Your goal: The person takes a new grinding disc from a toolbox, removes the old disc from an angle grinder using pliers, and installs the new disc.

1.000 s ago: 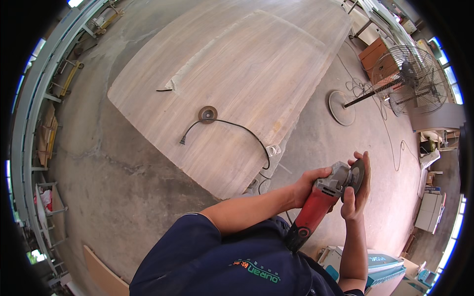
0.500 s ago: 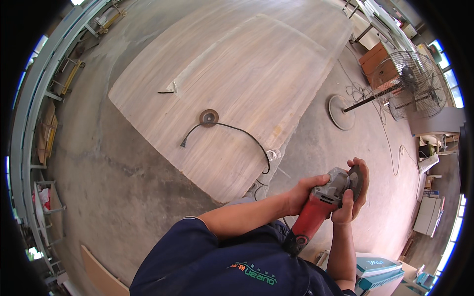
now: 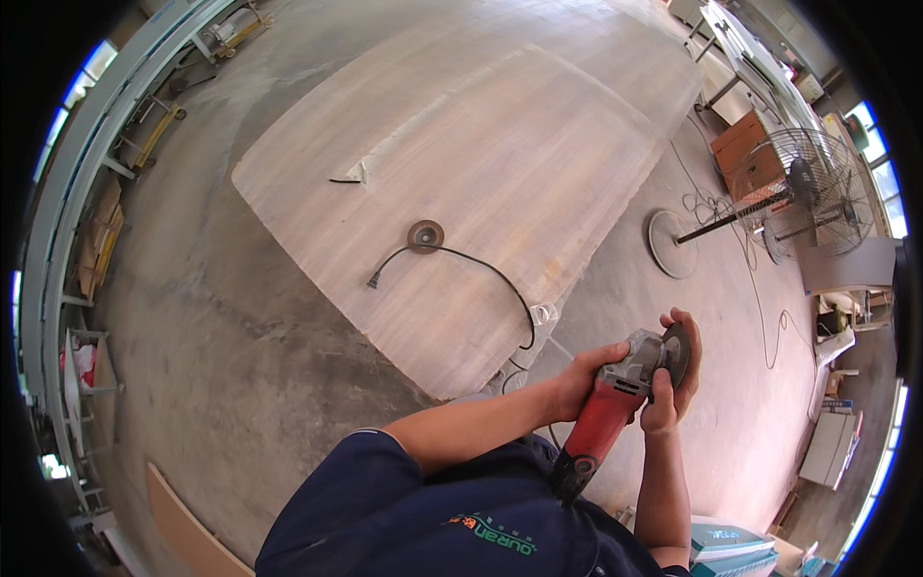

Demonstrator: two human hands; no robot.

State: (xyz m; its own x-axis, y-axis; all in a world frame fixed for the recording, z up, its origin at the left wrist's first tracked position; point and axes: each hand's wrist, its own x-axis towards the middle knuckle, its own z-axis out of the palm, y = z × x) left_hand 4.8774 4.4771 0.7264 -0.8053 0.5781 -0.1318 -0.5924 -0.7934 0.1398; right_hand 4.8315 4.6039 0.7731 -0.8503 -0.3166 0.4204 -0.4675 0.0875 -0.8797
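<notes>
A red and grey angle grinder [image 3: 598, 423] is held in front of my chest, its black rear end against my navy shirt. My left hand [image 3: 579, 379] wraps round the grinder near its grey metal head. On the head sits a dark round disc [image 3: 679, 352]. My right hand [image 3: 671, 396] closes round that disc, with the fingers behind it and the thumb in front. Ahead lies a large pale wood-grained slab [image 3: 461, 173] with a brown grinding wheel [image 3: 426, 236] on it. A black cord [image 3: 490, 268] crosses by the wheel and ends in a plug [image 3: 373, 280].
A standing fan [image 3: 803, 183] with a round base is on the right, with loose cables on the floor near it. A small clear-and-white object [image 3: 543, 314] lies at the slab's near right edge. Metal racks [image 3: 96, 163] line the left side, and teal-and-white boxes [image 3: 731, 548] stand at lower right.
The view has shifted, so the slab and fan appear slightly lower and farther right. Both hands keep hold of the grinder and disc, which show a little farther left.
</notes>
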